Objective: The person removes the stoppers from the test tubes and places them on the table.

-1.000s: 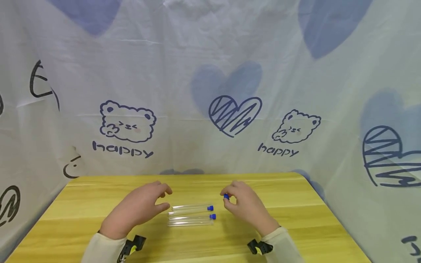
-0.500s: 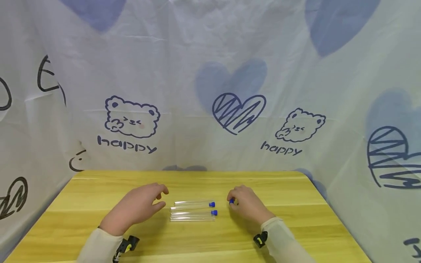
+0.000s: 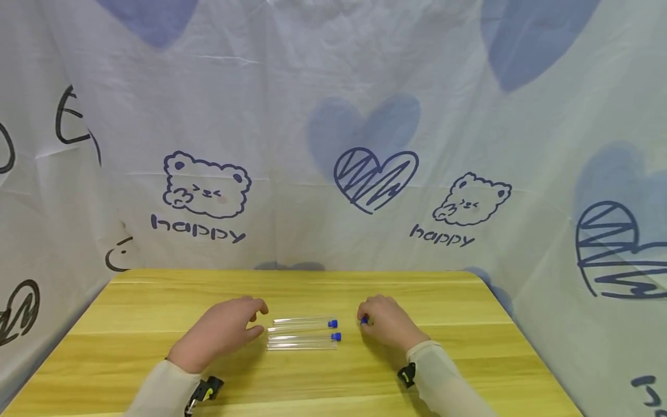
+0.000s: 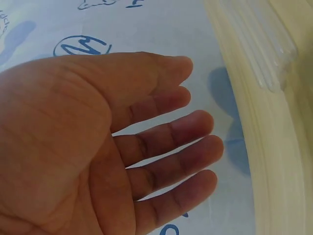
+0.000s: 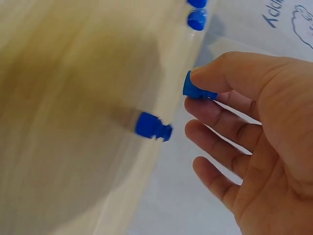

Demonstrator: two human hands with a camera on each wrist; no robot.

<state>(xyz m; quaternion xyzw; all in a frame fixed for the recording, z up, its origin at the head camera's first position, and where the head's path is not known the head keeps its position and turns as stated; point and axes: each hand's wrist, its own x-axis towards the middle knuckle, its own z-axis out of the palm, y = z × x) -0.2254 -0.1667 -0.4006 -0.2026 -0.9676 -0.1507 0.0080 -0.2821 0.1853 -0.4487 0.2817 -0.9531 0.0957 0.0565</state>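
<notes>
Several clear test tubes [image 3: 297, 337] lie side by side on the table; two have blue stoppers [image 3: 336, 336] at their right ends. To their left, my left hand [image 3: 224, 330] hovers with relaxed, slightly bent fingers and holds nothing. In the left wrist view its palm shows, and the tube ends [image 4: 271, 73] appear at upper right. My right hand [image 3: 391, 323], right of the tubes, pinches a blue stopper [image 5: 194, 88] between thumb and fingers. Another loose blue stopper [image 5: 152, 126] lies on the table near that hand in the right wrist view.
The wood-grain table [image 3: 312, 382] is enclosed at the back and sides by a pale cloth [image 3: 292, 133] printed with hearts and bears. Both sleeved wrists carry small black devices [image 3: 208, 389].
My right hand has moved slightly right and lower, away from the tubes, keeping the stopper. My left hand has shifted only slightly. The head view has tilted a little.
</notes>
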